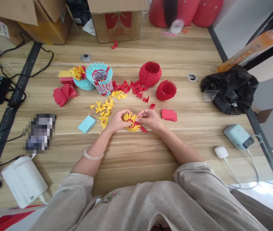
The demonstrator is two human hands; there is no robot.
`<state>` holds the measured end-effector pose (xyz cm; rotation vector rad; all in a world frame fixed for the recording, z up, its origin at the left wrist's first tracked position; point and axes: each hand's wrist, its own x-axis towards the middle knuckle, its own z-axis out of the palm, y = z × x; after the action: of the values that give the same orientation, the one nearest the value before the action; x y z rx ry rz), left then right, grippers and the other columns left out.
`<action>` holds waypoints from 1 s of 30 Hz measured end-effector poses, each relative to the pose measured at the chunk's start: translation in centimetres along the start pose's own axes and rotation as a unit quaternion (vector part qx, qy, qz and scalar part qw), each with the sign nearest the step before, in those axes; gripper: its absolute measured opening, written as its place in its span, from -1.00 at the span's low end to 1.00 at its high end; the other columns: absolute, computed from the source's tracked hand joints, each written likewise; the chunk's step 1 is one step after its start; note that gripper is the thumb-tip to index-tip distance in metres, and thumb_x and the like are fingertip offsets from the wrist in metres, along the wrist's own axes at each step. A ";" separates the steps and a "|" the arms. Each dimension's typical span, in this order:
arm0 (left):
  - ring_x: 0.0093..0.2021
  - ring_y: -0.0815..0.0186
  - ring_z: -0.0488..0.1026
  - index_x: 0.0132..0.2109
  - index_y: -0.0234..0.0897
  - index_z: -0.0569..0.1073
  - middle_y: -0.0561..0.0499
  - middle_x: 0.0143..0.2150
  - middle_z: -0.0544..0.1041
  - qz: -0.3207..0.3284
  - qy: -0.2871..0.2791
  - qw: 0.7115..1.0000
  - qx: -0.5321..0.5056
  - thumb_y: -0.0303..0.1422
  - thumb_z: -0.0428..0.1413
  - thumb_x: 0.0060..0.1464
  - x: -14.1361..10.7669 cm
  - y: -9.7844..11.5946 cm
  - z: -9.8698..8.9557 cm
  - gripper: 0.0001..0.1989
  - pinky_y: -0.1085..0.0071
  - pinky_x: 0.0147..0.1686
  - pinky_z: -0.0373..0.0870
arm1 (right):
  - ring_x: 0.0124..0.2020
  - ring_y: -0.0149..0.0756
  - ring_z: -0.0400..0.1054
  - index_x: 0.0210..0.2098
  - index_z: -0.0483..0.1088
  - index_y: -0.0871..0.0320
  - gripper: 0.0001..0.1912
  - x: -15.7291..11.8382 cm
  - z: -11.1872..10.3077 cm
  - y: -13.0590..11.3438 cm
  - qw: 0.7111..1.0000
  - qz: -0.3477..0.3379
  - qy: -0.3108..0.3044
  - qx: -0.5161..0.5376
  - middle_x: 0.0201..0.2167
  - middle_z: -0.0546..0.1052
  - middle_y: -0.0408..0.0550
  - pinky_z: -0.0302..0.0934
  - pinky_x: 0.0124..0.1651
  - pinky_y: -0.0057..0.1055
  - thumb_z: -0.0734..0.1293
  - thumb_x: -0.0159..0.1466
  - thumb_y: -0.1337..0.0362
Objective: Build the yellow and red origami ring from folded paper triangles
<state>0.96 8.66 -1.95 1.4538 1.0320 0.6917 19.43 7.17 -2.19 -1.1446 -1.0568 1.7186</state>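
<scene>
A round ring of folded yellow and red paper pieces (133,127) is held just above the table between my hands. My left hand (119,121) grips its left side, thumb on top. My right hand (151,118) pinches at its right edge, and a red piece shows below those fingers. Loose yellow triangles (104,112) lie left of my left hand. Red folded pieces (136,87) are scattered beyond the ring. A stack of red paper (169,115) sits right of my right hand, and a light-blue stack (86,124) lies to the left.
A blue and red paper vase (100,78) and two red paper bowls (150,73) stand farther back. Cardboard boxes (119,25) line the back edge. A black plastic bag (232,89) and a charger (238,136) are at right; a phone (40,132) and white power bank (24,181) at left.
</scene>
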 end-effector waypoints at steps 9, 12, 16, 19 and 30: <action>-0.25 0.29 0.43 -0.14 -0.34 0.42 0.02 -0.25 0.48 0.037 -0.065 0.997 0.005 -0.50 0.08 -0.28 0.0 -0.7 0.2 -0.59 0.40 -0.23 0.36 | -0.42 -0.37 0.41 -0.40 0.48 0.18 -0.74 1.8 -0.4 -3.2 0.970 -0.151 0.056 -0.185 -0.46 0.54 -0.08 0.31 -0.30 -0.39 0.41 0.07 0.10; -0.22 0.29 0.41 -0.18 -0.34 0.39 0.02 -0.25 0.46 0.059 -0.007 0.998 0.030 -0.50 0.12 -0.29 -0.1 -1.0 0.3 -0.61 0.38 -0.19 0.35 | -0.40 -0.32 0.43 -0.41 0.50 0.17 -0.78 2.7 0.5 -4.4 0.961 -0.152 -0.019 -0.232 -0.44 0.56 -0.05 0.33 -0.28 -0.35 0.43 0.04 0.15; -0.28 0.33 0.38 -0.24 -0.30 0.34 0.07 -0.30 0.43 0.092 0.066 0.988 0.101 -0.48 0.13 -0.28 -0.3 -1.1 0.5 -0.68 0.42 -0.23 0.32 | -0.46 -0.33 0.43 -0.44 0.51 0.19 -0.78 2.5 0.0 -5.4 0.954 -0.067 -0.093 -0.276 -0.51 0.56 -0.06 0.33 -0.36 -0.38 0.49 -0.07 0.21; -0.30 0.33 0.39 -0.23 -0.29 0.36 0.08 -0.30 0.45 0.109 0.084 0.980 0.142 -0.46 0.13 -0.24 -0.6 -0.7 0.7 -0.69 0.43 -0.26 0.32 | -0.47 -0.36 0.43 -0.45 0.48 0.22 -0.75 1.8 -0.8 -4.8 0.968 -0.003 -0.097 -0.233 -0.51 0.56 -0.07 0.33 -0.35 -0.41 0.50 -0.11 0.25; -0.26 0.28 0.48 -0.28 -0.28 0.46 0.04 -0.26 0.56 0.137 0.079 0.963 0.220 -0.49 0.15 -0.24 -0.7 -0.8 1.2 -0.75 0.40 -0.21 0.33 | -0.69 -0.52 0.21 -0.64 0.27 0.20 -0.61 1.9 -0.4 -2.3 0.982 0.005 -0.044 -0.184 -0.74 0.37 -0.23 0.02 -0.64 -0.56 0.56 -0.29 0.27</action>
<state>1.54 7.45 -2.87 1.9791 1.1693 0.8213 19.65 9.73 -0.70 -1.3092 -1.4690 1.6346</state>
